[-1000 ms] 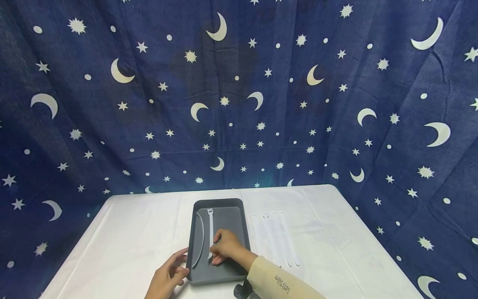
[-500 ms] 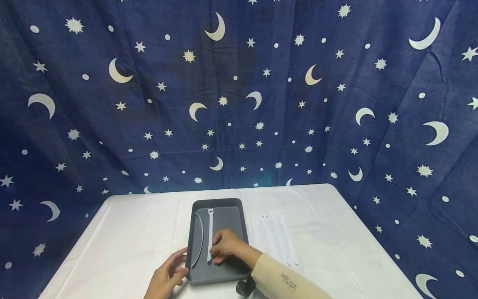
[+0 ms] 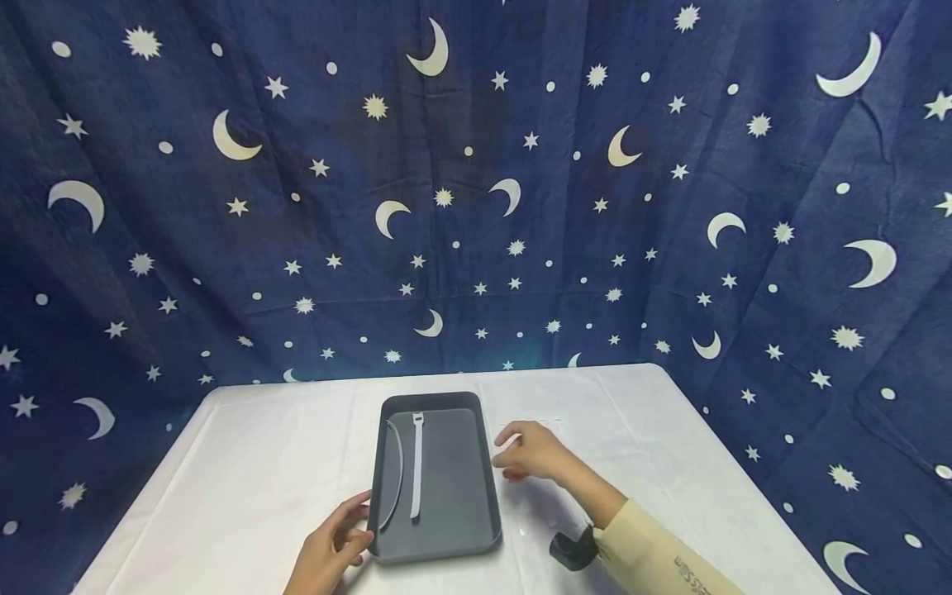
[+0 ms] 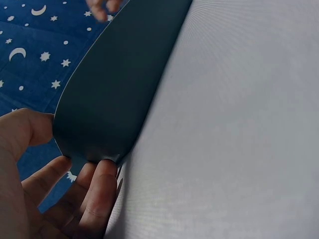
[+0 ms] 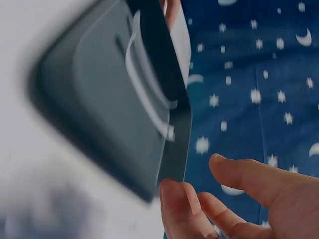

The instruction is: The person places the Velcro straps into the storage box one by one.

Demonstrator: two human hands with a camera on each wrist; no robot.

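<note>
A shallow dark grey tray [image 3: 464, 529] lies on the white table. Inside it, one white cable tie [image 3: 417, 471] lies straight with its buckle-like head at the far end. A thinner-looking, bowed cable tie [image 3: 400, 478] sits along the left wall. My left hand [image 3: 327, 545] holds the tray's near left corner, thumb at the rim and bent fingers against the outer wall. My right hand [image 3: 534, 450] is over the table just right of the tray, fingers loosely bent and thumb apart, with nothing visible between them. Faint white strips under it are mostly hidden.
A white cloth [image 3: 245, 463] covers the table. Behind and to the right hangs a dark blue curtain [image 3: 476, 223] with moons and stars. A black wrist mount [image 3: 573, 549] sits by the right sleeve [image 3: 654, 549].
My right hand has let go of the straight cable tie in the tray and moved right, over the white strips. The left hand stays at the tray's corner.
</note>
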